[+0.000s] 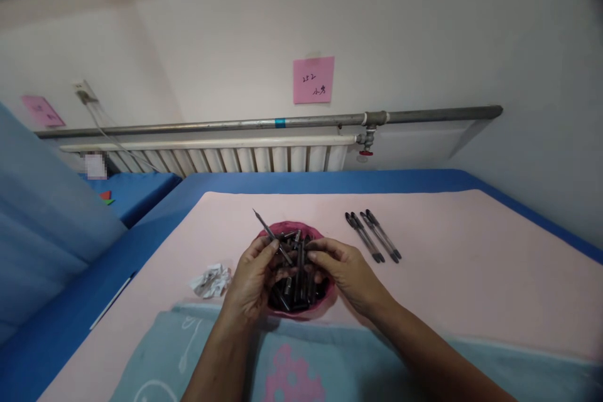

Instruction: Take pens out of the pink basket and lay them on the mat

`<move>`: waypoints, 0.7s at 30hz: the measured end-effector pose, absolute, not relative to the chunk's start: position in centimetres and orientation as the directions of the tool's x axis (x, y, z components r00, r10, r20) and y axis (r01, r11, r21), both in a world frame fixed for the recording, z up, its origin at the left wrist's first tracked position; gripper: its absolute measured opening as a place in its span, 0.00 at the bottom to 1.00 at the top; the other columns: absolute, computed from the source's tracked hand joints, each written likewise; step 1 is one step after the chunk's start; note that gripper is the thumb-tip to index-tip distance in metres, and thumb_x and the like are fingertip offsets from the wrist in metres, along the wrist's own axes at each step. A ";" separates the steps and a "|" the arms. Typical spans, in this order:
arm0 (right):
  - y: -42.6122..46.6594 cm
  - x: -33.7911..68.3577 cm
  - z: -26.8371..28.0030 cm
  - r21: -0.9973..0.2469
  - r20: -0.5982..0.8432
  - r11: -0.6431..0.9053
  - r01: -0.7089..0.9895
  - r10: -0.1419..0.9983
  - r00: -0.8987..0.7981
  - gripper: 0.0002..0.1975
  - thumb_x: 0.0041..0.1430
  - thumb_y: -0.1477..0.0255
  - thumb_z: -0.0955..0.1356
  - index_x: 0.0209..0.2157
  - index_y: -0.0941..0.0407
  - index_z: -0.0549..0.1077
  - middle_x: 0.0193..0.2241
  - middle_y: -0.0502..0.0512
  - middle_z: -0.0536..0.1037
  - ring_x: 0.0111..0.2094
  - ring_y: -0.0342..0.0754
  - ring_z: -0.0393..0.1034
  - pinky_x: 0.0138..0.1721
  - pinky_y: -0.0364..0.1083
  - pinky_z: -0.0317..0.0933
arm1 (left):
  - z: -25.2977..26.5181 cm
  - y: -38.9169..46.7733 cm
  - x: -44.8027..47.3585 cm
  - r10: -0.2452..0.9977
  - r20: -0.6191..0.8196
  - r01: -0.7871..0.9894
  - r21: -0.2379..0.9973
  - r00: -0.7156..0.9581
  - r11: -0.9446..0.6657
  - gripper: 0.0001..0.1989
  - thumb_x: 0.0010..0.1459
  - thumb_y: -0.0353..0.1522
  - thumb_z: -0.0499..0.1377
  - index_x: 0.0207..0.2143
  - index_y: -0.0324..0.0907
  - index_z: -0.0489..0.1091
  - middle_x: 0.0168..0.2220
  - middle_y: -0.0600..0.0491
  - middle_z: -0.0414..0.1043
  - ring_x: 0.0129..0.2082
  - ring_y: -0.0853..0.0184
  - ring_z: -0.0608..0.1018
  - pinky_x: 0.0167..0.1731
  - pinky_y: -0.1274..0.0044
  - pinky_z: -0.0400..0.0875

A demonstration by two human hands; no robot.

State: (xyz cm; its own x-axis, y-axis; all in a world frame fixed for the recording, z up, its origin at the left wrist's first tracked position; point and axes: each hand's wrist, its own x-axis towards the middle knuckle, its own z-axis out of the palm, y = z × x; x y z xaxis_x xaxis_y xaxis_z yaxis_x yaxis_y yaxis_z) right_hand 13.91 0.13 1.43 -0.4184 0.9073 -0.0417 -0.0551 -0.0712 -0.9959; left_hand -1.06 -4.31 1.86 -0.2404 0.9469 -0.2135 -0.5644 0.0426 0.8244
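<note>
My left hand (252,273) pinches a slim pen refill (264,224), its fine tip slanting up and to the left. Across from it, my right hand (346,267) is closed, thumb against fingers, around a small dark piece that I cannot make out. Both hands are over a round magenta basket (332,297) heaped with black pen parts (287,304). Fingers cover part of the heap. On the pink sheet to the right lie several pens (372,235) with black caps, side by side in two pairs.
A crumpled white tissue (211,281) is left of the basket. A light-blue towel (292,364) lies along the near edge of the pink sheet (447,276). Further left is a thin white stick (110,303). Behind the table stand a radiator (264,157) and a pipe (202,127).
</note>
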 end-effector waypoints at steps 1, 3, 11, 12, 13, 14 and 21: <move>0.1 13.9 1.3 -0.998 -0.043 -0.062 -0.030 0.902 -0.429 0.09 0.48 0.71 0.66 0.33 0.57 0.73 0.22 0.47 0.73 0.18 0.39 0.64 0.22 0.41 0.60 | 1.9 -4.3 -1.1 0.947 -0.211 -0.571 0.820 -0.244 0.035 0.11 0.45 0.31 0.63 0.33 0.38 0.68 0.30 0.51 0.76 0.29 0.67 0.77 0.26 0.77 0.73; -0.1 13.8 1.1 -0.999 -0.037 -0.034 0.014 0.890 -0.454 0.11 0.47 0.73 0.65 0.35 0.56 0.73 0.25 0.48 0.74 0.20 0.40 0.65 0.24 0.42 0.61 | 1.8 -4.3 -1.1 0.942 -0.204 -0.590 0.807 -0.265 0.009 0.12 0.44 0.30 0.64 0.33 0.39 0.68 0.30 0.51 0.75 0.29 0.67 0.77 0.27 0.77 0.74; -0.2 13.4 0.1 -0.979 0.145 0.194 0.054 0.865 -0.481 0.09 0.47 0.76 0.65 0.34 0.55 0.69 0.31 0.49 0.74 0.35 0.45 0.70 0.38 0.47 0.64 | 1.6 -4.2 -0.6 0.926 -0.240 -0.589 0.808 -0.293 0.023 0.12 0.42 0.30 0.65 0.32 0.40 0.69 0.30 0.54 0.76 0.29 0.70 0.77 0.28 0.80 0.72; -0.2 13.3 0.1 -0.974 0.156 0.213 0.070 0.867 -0.473 0.08 0.48 0.76 0.64 0.33 0.55 0.68 0.30 0.49 0.74 0.34 0.44 0.70 0.37 0.46 0.64 | 1.6 -4.2 -0.5 0.923 -0.240 -0.587 0.809 -0.299 0.020 0.13 0.42 0.31 0.65 0.32 0.40 0.69 0.30 0.54 0.76 0.30 0.70 0.77 0.28 0.80 0.72; -0.2 13.3 0.2 -0.970 0.165 0.229 0.085 0.871 -0.462 0.07 0.48 0.76 0.64 0.33 0.55 0.68 0.30 0.49 0.74 0.33 0.44 0.69 0.37 0.46 0.64 | 1.6 -4.2 -0.4 0.921 -0.239 -0.587 0.810 -0.308 0.014 0.13 0.42 0.31 0.65 0.32 0.40 0.69 0.30 0.54 0.76 0.29 0.70 0.77 0.28 0.80 0.72; -0.3 13.3 0.2 -0.966 0.174 0.242 0.096 0.876 -0.450 0.07 0.49 0.75 0.64 0.33 0.55 0.68 0.29 0.49 0.74 0.33 0.44 0.69 0.36 0.46 0.64 | 1.6 -4.2 -0.4 0.919 -0.237 -0.587 0.810 -0.314 0.008 0.13 0.42 0.31 0.65 0.32 0.40 0.69 0.30 0.54 0.76 0.29 0.70 0.77 0.28 0.80 0.72; -1.2 13.3 0.9 -0.903 0.285 0.382 0.198 0.875 -0.391 0.04 0.52 0.73 0.63 0.31 0.54 0.68 0.28 0.49 0.74 0.31 0.44 0.69 0.34 0.44 0.64 | 1.5 -4.1 -0.1 0.911 -0.232 -0.588 0.809 -0.342 -0.014 0.14 0.41 0.32 0.66 0.32 0.40 0.69 0.30 0.54 0.75 0.29 0.70 0.77 0.29 0.80 0.71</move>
